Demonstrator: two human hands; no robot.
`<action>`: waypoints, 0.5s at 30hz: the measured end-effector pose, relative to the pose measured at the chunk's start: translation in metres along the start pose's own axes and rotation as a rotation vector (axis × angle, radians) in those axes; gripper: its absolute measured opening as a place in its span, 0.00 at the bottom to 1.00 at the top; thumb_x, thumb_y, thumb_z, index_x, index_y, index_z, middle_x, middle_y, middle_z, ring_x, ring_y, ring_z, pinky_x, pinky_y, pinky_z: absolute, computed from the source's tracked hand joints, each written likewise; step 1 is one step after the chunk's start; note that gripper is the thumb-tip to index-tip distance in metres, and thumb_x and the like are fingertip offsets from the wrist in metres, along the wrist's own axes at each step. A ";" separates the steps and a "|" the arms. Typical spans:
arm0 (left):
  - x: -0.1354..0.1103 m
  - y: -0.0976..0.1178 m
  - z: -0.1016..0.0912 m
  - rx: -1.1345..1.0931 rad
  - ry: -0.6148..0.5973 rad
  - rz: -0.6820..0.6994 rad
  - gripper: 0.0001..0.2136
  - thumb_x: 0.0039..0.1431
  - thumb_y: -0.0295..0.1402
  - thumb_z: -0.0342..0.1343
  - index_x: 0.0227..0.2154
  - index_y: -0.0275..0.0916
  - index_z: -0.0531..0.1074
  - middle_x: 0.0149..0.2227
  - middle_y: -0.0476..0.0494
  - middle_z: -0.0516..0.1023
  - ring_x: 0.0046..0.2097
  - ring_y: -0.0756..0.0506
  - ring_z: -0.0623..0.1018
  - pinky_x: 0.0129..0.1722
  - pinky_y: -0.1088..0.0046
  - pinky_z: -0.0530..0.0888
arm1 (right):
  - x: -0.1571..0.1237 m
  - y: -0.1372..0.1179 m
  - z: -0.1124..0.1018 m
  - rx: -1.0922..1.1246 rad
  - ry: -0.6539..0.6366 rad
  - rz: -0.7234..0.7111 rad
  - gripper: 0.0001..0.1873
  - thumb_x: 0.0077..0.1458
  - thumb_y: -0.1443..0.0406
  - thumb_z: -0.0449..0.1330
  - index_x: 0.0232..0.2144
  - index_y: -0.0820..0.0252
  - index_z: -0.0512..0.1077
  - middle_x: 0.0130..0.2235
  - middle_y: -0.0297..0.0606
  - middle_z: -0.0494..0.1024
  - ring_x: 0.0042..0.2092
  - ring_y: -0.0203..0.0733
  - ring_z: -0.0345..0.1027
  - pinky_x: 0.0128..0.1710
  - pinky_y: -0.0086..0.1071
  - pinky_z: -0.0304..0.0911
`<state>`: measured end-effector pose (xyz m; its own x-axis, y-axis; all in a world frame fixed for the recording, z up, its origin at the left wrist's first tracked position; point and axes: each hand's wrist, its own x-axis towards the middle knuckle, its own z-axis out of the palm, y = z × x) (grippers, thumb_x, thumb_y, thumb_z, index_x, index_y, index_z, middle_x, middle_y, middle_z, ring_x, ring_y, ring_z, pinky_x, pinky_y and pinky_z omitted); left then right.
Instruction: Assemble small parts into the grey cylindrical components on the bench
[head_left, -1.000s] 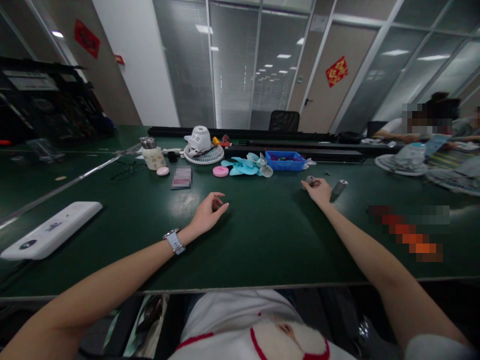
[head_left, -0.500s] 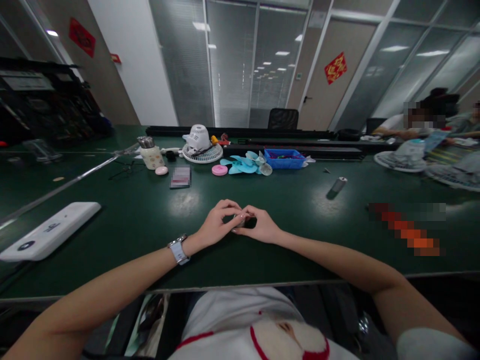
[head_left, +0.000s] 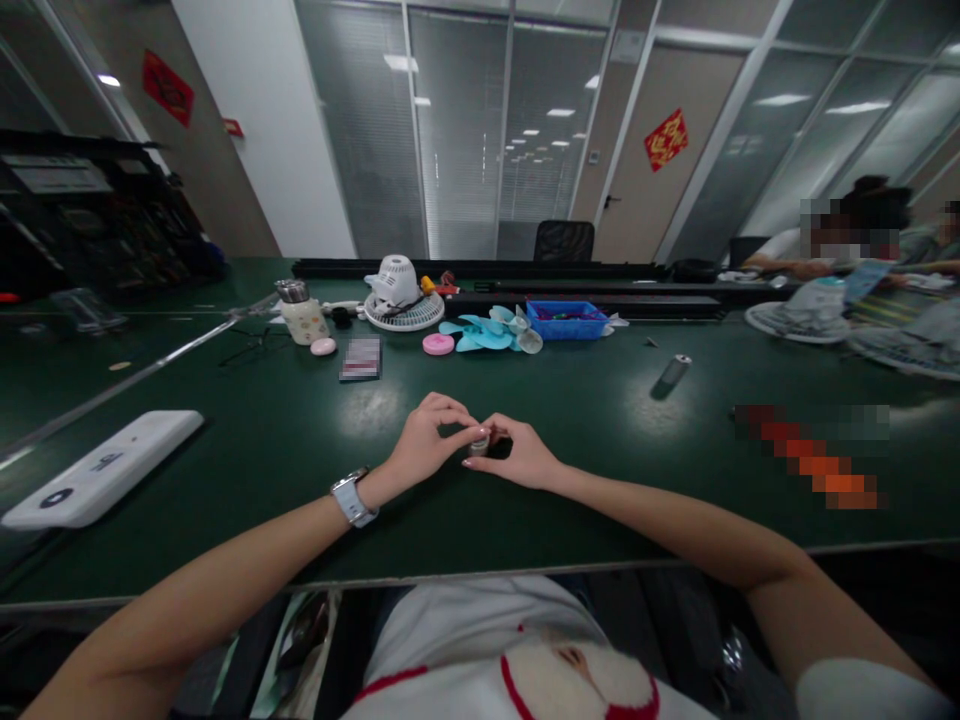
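Note:
My left hand [head_left: 427, 440] and my right hand [head_left: 517, 455] meet over the middle of the green table [head_left: 300, 470]. Together their fingertips pinch a small grey cylindrical part [head_left: 480, 440], mostly hidden by the fingers. A watch sits on my left wrist. Farther right on the table lies a small metal cylinder [head_left: 673, 370], apart from both hands.
At the back stand a white fan housing on its grille [head_left: 401, 295], light blue fan blades [head_left: 491, 330], a blue bin [head_left: 566, 320], a pink disc [head_left: 439, 344] and a cup [head_left: 304, 312]. A white flat device [head_left: 101, 468] lies at left. Another person sits at far right.
My right hand came back from the far right of the table with the small part and joined my left hand at the centre; both now pinch it.

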<state>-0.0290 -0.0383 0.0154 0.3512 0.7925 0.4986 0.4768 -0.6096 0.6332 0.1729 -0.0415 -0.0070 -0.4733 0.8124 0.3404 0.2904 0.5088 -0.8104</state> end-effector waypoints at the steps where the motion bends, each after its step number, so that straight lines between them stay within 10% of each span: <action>1: 0.001 0.002 -0.001 0.002 0.012 0.013 0.10 0.57 0.44 0.61 0.32 0.45 0.82 0.35 0.44 0.79 0.44 0.41 0.74 0.45 0.61 0.71 | 0.000 0.001 0.000 -0.003 0.000 -0.006 0.22 0.45 0.53 0.71 0.37 0.57 0.70 0.35 0.34 0.77 0.37 0.42 0.72 0.39 0.38 0.68; 8: 0.006 -0.011 -0.011 0.027 0.119 -0.003 0.11 0.58 0.44 0.61 0.34 0.44 0.82 0.35 0.45 0.80 0.43 0.42 0.74 0.45 0.63 0.69 | -0.002 0.000 0.002 -0.033 0.023 -0.008 0.22 0.45 0.54 0.71 0.37 0.59 0.72 0.36 0.36 0.78 0.37 0.41 0.72 0.40 0.37 0.68; 15: 0.003 -0.035 -0.002 0.050 -0.206 -0.079 0.09 0.57 0.42 0.62 0.33 0.45 0.83 0.34 0.47 0.83 0.38 0.43 0.77 0.43 0.64 0.68 | 0.014 0.028 -0.055 -0.072 0.403 0.027 0.23 0.46 0.52 0.70 0.38 0.60 0.72 0.39 0.41 0.81 0.40 0.44 0.76 0.42 0.38 0.70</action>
<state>-0.0461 -0.0146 -0.0037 0.4655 0.8275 0.3140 0.5471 -0.5479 0.6328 0.2201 -0.0008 0.0012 -0.1052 0.8649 0.4908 0.3623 0.4930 -0.7910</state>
